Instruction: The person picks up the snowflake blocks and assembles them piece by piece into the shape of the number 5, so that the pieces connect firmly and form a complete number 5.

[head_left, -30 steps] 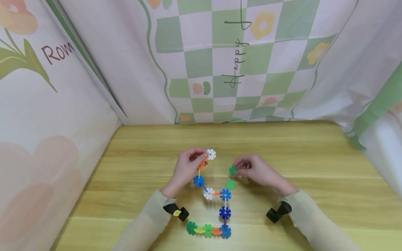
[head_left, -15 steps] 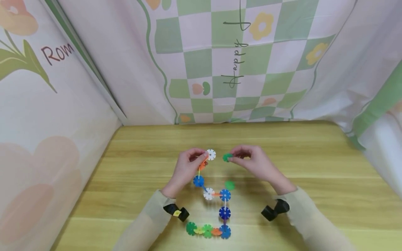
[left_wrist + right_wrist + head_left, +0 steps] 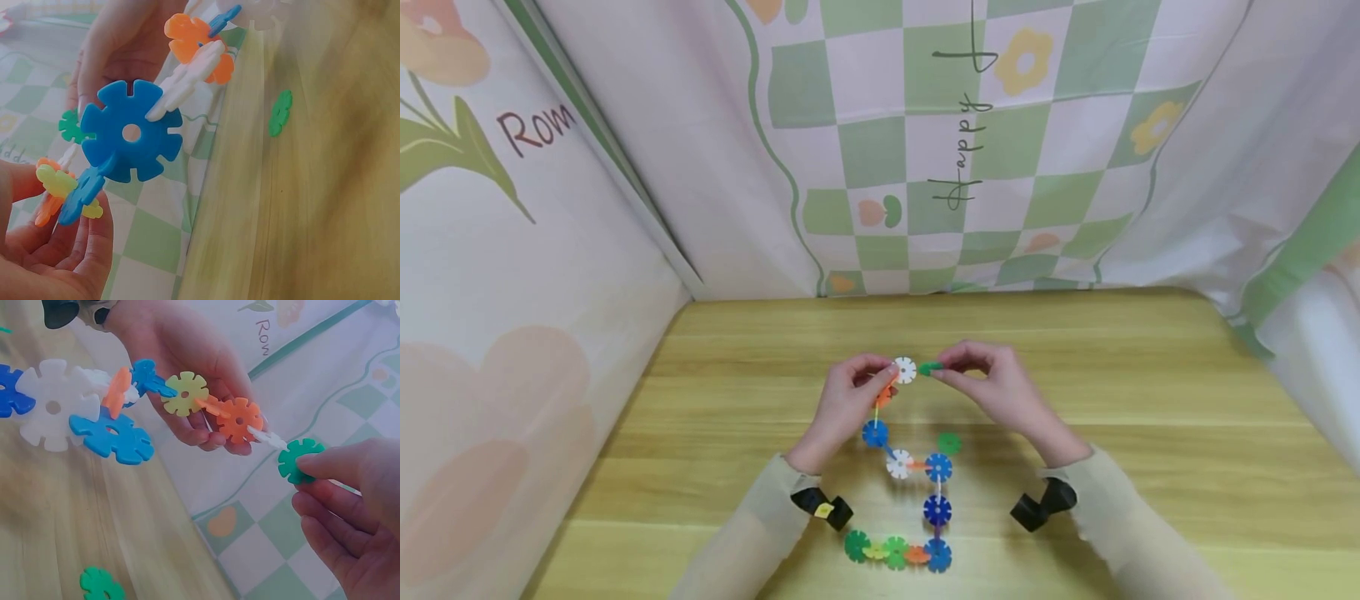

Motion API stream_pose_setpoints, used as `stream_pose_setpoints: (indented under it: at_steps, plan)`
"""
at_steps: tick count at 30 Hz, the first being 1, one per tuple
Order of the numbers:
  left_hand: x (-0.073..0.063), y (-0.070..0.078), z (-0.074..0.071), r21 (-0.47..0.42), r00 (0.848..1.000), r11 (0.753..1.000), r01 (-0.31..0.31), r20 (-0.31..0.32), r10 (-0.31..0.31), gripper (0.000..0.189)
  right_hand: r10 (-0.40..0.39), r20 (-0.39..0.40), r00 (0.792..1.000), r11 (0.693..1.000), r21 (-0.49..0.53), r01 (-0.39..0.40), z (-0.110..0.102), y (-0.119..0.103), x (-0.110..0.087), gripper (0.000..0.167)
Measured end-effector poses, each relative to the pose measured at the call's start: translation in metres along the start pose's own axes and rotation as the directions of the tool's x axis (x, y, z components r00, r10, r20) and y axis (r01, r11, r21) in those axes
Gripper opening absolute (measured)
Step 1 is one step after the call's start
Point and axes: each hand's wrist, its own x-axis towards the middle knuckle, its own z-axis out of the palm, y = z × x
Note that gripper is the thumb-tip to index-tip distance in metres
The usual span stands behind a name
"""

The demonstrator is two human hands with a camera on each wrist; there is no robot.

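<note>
A chain of notched plastic snowflake discs hangs from my left hand (image 3: 846, 408), which grips it by an orange disc (image 3: 884, 396) near the upper end. A white disc (image 3: 906, 371) forms that end. My right hand (image 3: 1003, 392) pinches a green disc (image 3: 300, 461) between thumb and fingers. In the right wrist view the green disc's edge meets the white disc (image 3: 267, 437); whether the notches interlock I cannot tell. A blue disc (image 3: 131, 131) of the chain fills the middle of the left wrist view, partly covering the right hand.
One loose light green disc (image 3: 950, 443) lies on the wooden table (image 3: 1150, 400) beside the chain. The chain's lower end, with a dark green disc (image 3: 857, 546), lies toward the front. A checked cloth curtain (image 3: 947, 167) rises behind the table.
My right hand has moved up and left, bringing the green disc to the white disc and turning it edge-on in the head view. The left hand has stayed nearly still.
</note>
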Motion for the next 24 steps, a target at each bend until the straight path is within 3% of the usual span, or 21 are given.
stream_pose_setpoints:
  at_steps: [11,19,24]
  plan:
    - [0.001,-0.001,0.002,-0.054,1.000,0.999,0.003,0.021,-0.002,0.023,-0.073,-0.049,0.996,0.997,0.005,0.074,0.011,0.001,0.003,0.009]
    - [0.002,0.000,0.002,-0.025,1.000,1.000,0.003,0.021,-0.002,0.022,-0.080,-0.052,0.995,0.997,-0.014,0.079,0.010,-0.033,-0.003,0.006]
    - [0.001,0.001,0.002,-0.032,0.999,0.999,0.022,0.024,-0.021,0.021,-0.089,-0.062,0.994,0.996,-0.003,0.089,0.011,-0.035,-0.003,0.007]
